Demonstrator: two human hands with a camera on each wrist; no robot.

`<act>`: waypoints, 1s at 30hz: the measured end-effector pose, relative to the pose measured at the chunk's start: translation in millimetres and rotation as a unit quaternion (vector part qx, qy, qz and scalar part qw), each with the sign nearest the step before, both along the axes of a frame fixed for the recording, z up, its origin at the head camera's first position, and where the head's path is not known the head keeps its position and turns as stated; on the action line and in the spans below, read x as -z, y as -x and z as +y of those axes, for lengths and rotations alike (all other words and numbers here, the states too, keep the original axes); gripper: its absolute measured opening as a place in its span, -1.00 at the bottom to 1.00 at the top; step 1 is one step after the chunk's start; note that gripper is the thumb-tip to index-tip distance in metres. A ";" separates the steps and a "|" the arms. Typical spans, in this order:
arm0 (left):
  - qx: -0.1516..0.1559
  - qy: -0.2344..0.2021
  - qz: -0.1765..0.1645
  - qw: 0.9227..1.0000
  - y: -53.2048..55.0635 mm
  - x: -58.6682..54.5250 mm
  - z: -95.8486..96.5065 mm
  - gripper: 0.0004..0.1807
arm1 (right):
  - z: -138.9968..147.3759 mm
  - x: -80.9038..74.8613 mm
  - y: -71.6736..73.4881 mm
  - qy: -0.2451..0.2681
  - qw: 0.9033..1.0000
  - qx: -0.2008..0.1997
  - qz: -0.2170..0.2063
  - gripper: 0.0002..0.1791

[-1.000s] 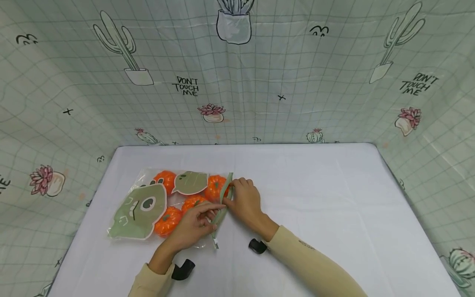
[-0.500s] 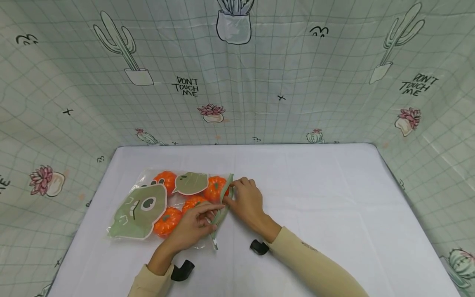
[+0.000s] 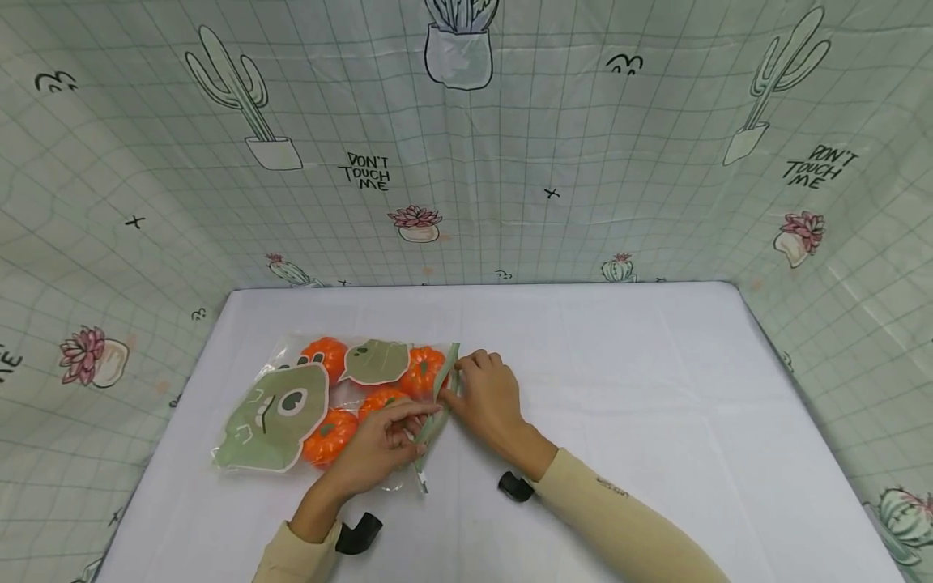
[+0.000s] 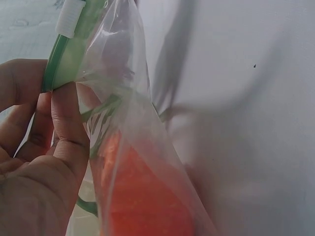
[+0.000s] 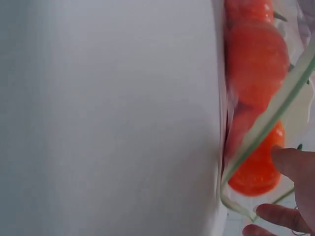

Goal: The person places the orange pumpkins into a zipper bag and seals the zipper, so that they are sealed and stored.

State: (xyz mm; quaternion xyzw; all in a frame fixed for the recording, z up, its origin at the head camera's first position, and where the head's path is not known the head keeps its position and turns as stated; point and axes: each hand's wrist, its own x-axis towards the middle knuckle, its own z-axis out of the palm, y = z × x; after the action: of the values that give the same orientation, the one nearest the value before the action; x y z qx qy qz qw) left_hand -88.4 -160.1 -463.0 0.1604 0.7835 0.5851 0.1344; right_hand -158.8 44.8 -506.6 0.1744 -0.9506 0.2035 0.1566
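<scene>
A clear plastic zip bag [image 3: 348, 390] with a green cartoon face print lies on the table, several orange toy pumpkins [image 3: 330, 437] inside. Its green zip edge [image 3: 430, 431] runs along the right side, and the two strips part into a gap. My left hand [image 3: 379, 445] pinches this edge between thumb and finger, near the white slider [image 4: 71, 17]. At the far part of the mouth is my right hand [image 3: 487, 401]. In the right wrist view its thumb [image 5: 290, 160] overlaps a pumpkin, and its other fingertips are apart from the thumb, right at the green strip.
The white-covered table [image 3: 619, 389] stretches to the right of the bag. A patterned curtain [image 3: 510, 162] hangs behind and at both sides. A black wrist camera [image 3: 359, 534] sits by the left wrist, another black wrist camera [image 3: 516, 487] by the right.
My right wrist and forearm have shifted slightly to the right, fingers still at the bag's mouth. The left hand and the bag stay almost the same.
</scene>
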 end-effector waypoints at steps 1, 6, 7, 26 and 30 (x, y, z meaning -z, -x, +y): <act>0.000 0.000 0.000 1.000 0.0 0.3 -0.2 -0.48 | 2.7 -1.0 -0.6 -0.002 1.000 -0.005 0.006 -0.51; 0.000 0.002 0.001 1.000 0.8 1.5 -1.1 -0.46 | 16.6 -6.5 -0.3 -0.012 0.999 -0.036 0.028 -0.51; 0.001 0.001 0.002 1.000 0.9 1.4 -1.1 -0.46 | 19.4 -6.9 0.5 -0.017 0.999 -0.041 0.033 -0.51; -0.008 0.004 -0.015 1.000 1.1 -2.0 -0.3 -0.45 | 39.9 -2.8 33.4 -0.040 0.991 -0.128 -0.017 -0.31; -0.007 0.002 -0.016 1.000 0.9 -2.4 -0.2 -0.45 | 40.5 -1.4 41.1 -0.043 0.982 -0.179 -0.043 -0.23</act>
State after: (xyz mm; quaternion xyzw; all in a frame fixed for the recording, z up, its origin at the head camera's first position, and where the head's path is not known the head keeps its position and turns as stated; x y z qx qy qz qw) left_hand -89.2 -160.3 -460.6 0.1453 0.7834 0.5873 0.1425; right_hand -199.9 85.4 -505.2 0.3394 -0.9177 0.1947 0.0686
